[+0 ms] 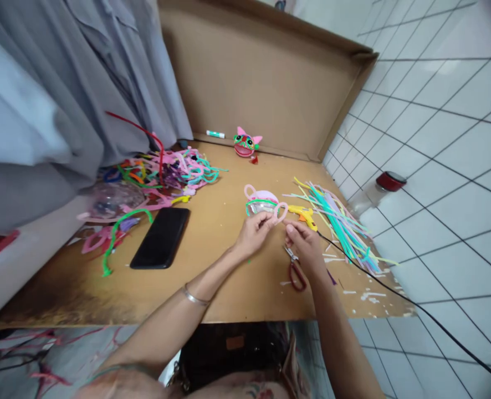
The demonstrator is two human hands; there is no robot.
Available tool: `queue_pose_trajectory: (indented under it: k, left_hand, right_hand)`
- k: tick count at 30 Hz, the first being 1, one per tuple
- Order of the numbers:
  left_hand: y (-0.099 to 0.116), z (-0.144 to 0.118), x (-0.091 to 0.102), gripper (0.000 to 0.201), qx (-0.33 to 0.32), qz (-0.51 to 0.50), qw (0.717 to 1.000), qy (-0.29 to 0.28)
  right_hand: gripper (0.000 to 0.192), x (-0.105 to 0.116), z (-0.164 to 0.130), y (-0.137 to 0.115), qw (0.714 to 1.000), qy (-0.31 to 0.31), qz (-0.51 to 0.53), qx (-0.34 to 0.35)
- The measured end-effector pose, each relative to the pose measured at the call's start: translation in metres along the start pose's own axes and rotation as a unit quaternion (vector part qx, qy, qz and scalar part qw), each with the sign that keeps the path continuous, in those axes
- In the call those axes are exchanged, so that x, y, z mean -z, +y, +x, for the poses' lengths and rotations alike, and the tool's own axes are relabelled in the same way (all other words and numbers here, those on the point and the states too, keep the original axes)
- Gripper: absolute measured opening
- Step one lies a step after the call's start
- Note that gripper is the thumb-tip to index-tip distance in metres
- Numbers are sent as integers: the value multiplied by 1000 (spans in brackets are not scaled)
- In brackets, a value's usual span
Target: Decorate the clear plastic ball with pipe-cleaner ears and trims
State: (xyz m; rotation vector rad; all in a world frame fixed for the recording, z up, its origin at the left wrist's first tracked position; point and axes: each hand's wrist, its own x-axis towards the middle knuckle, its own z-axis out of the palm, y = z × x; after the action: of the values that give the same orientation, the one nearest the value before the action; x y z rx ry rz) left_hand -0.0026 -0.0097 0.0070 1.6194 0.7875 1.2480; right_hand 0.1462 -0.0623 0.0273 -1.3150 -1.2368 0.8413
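Left hand: the left hand point(254, 234) grasps the round craft piece between thumb and fingers, at its near edge.
Right hand: the right hand point(304, 243) is half curled beside the left, thumb and fingers drawn in near the pink loop; whether they pinch anything is too small to tell.
Round craft piece: the round craft piece point(267, 195) is just beyond the left fingers, pale pink on top, clear below, with green trim point(251, 203).
Pink loops: one pink loop point(286, 209) rises at the left fingertips, toward the right hand; another stands at the piece's far left side.
Glue gun: a yellow glue gun point(307, 215) lies just beyond the right hand, its black cord point(364, 266) trailing off to the right.
Scissors: red-handled scissors point(297, 279) lie beside the right hand, on its left and nearer the body.
Fuzzy stems: a spread of fuzzy stems point(340, 221) lies right of the right hand; a colourful tangle point(183, 166) lies beyond and left of the left.
Phone: a black phone point(160, 238) lies left of the left hand.
Animal face: a pink-eared face point(246, 144) sits well beyond both hands, before the cardboard panel point(266, 77).
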Motion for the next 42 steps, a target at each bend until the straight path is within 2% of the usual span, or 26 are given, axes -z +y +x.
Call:
queue_pose_trajectory:
  k: [8, 13, 19, 25, 29, 35, 38, 42]
  left_hand:
    - [6, 4, 7, 40, 5, -49, 999, 21]
    - [2, 8, 11, 41, 8, -61, 997, 42]
    - [0, 10, 11, 37, 12, -47, 996, 78]
    - [-4, 9, 12, 30, -16, 9, 997, 81]
    - [-6, 9, 14, 28, -45, 54, 993, 92]
    - [-8, 13, 18, 21, -83, 62, 985, 139]
    - [-8, 13, 17, 19, -52, 23, 986, 157]
    - [-10, 15, 16, 23, 23, -71, 980, 184]
  right_hand:
    - [26, -21, 30, -10, 997, -33, 64, 22]
    - [27, -26, 39, -13, 994, -46, 95, -10]
    - [29, -33, 46, -11, 994, -25, 104, 9]
    - [28, -40, 45, -6, 991, 2, 130, 19]
    - [28, -41, 48, -4, 993, -5, 119, 20]
    - [27, -38, 53, -5, 994, -21, 109, 22]
    - [28, -37, 54, -7, 994, -31, 107, 21]
    - [27, -38, 55, -8, 994, -40, 103, 16]
